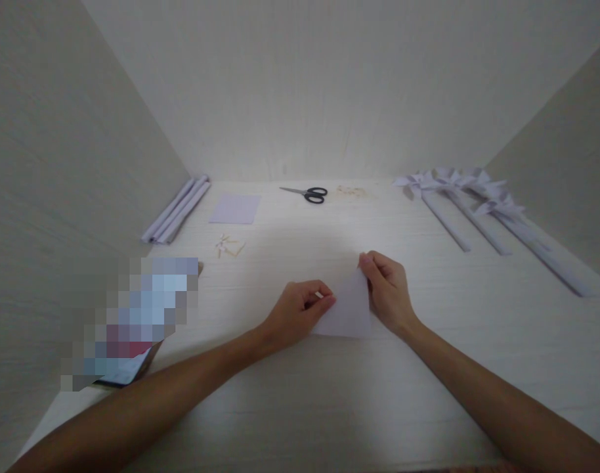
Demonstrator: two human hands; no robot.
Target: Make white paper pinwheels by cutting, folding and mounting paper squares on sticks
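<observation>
A folded pale lilac paper sheet (348, 309) lies on the white table (290, 401) in front of me, shaped like a triangle with its point at the top. My left hand (300, 314) pinches its left corner between thumb and fingers. My right hand (388, 289) grips its upper right edge near the tip. Both forearms reach in from the bottom of the view.
Black scissors (310, 194) and a flat lilac paper square (235, 209) lie at the back. Rolled paper tubes (178, 209) lean by the left wall. Several paper pinwheels on tubes (472, 203) lie at right. Small pins (228, 247) and a blurred object (132, 322) sit at left.
</observation>
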